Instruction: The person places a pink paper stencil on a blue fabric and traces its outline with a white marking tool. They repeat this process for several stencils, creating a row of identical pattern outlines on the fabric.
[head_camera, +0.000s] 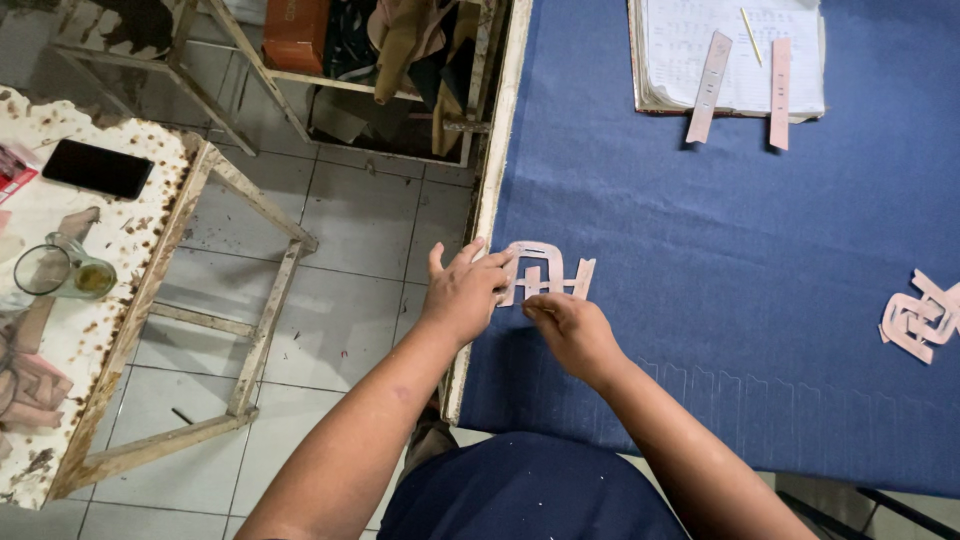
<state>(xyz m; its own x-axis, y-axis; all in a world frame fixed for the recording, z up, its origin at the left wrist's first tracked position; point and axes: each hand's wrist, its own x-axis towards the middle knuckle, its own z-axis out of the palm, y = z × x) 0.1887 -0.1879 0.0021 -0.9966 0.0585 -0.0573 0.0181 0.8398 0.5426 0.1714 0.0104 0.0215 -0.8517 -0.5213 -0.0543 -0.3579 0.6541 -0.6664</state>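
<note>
Fingertips of both hands pinch a pale pink cut-out pattern piece (545, 272) lying on the blue cloth (700, 250) near the table's left edge: the right hand (572, 330) grips its lower edge, the left hand (464, 292) holds its left side. Farther right lies another pink cut-out (918, 318). Farthest away, two pink strips (745, 80) rest on an open notebook (690, 50).

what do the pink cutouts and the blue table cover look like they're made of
Pink cutouts: probably thin card or stiff paper, matte; they lie flat with clean cut edges, and both hands, left hand and right hand, press them down. Blue cover: looks like woven cloth, matte, with a fine even texture and faint chalk-like lines near the front edge.
</note>
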